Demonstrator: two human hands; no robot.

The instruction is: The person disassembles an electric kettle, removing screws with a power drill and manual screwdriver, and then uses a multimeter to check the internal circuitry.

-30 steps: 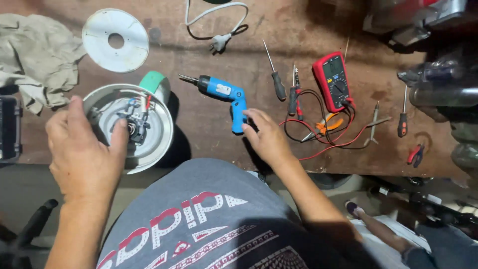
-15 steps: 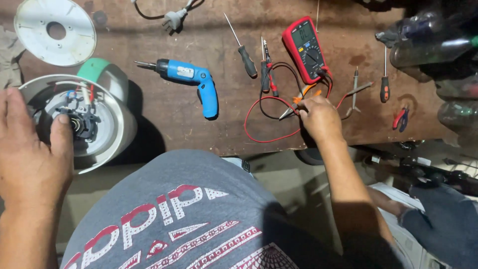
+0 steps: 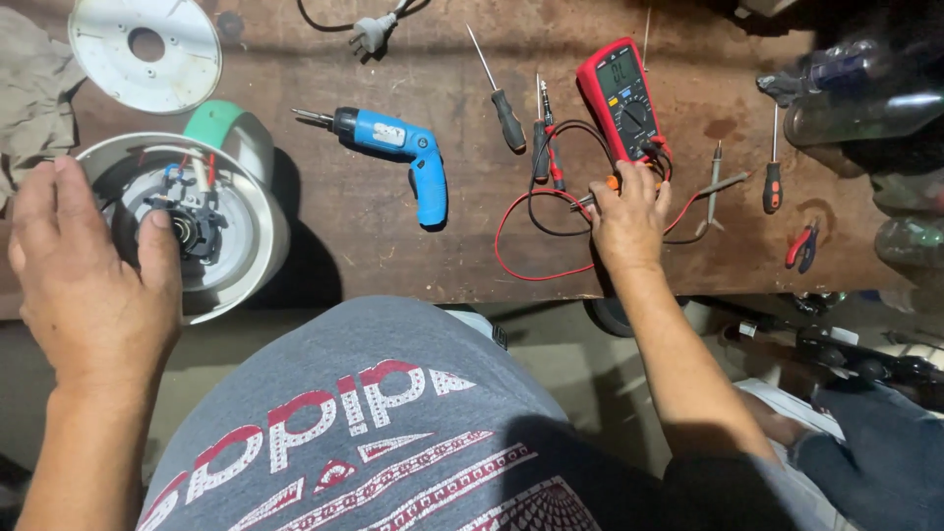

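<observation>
The left hand [image 3: 84, 275] grips the rim of a round white appliance base [image 3: 251, 211], which lies tilted on the near edge of the brown desk [image 3: 393, 256], with the thumb over the open inside. This housing is already open: its white round cover plate [image 3: 187, 44] lies apart, far beyond the left hand, and a green part [image 3: 221, 123] shows just behind the rim. Inside the housing I see a black central component [image 3: 194, 224] with red, white and blue wires; they look still connected, so I judge the inner work is not finished. The right hand [image 3: 629, 221] rests on the desk with fingers curled on the test leads [image 3: 536, 221], red and black, just in front of the red multimeter [image 3: 624, 98]; an orange tip shows at its fingers, but I cannot tell if it really holds a probe. Between the two hands lies a blue cordless screwdriver [image 3: 398, 147]. To the left of the right hand lie a black-handled screwdriver [image 3: 503, 108] and a thin probe, and to its right small tweezers, a red screwdriver [image 3: 772, 177] and small pliers [image 3: 801, 246].
</observation>
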